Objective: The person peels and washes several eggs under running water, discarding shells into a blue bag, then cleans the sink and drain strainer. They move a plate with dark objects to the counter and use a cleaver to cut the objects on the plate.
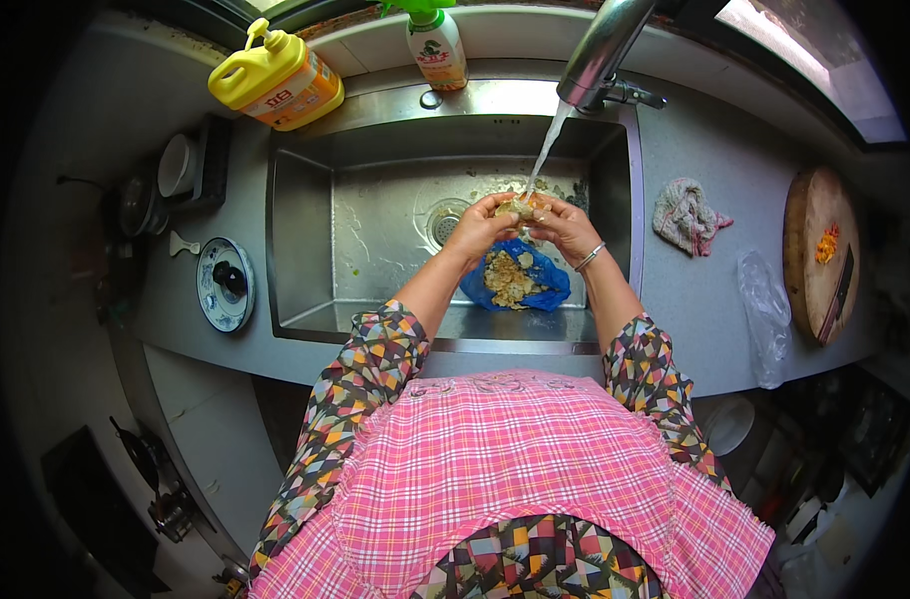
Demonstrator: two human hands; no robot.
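My left hand [476,230] and my right hand [572,230] meet over the steel sink [376,254], fingers closed around a wet, yellow-green and orange piece of food [521,208]. It looks like a pickled vegetable, but my fingers hide part of it. Water [549,142] runs from the faucet [599,56] onto the piece. Below my wrists, a blue plastic bag [554,296] lies spread in the sink. On the bag sits a heap of pale yellow-brown, crumbly food scraps [509,280]. A bracelet circles my right wrist.
The drain [445,226] is left of my hands. Yellow pump jug [279,82] and spray bottle [436,52] stand behind the sink. At left is a plate [225,307] holding dark items. At right are a rag [685,216], clear plastic bag [763,314] and cutting board [807,254] with a knife [837,296].
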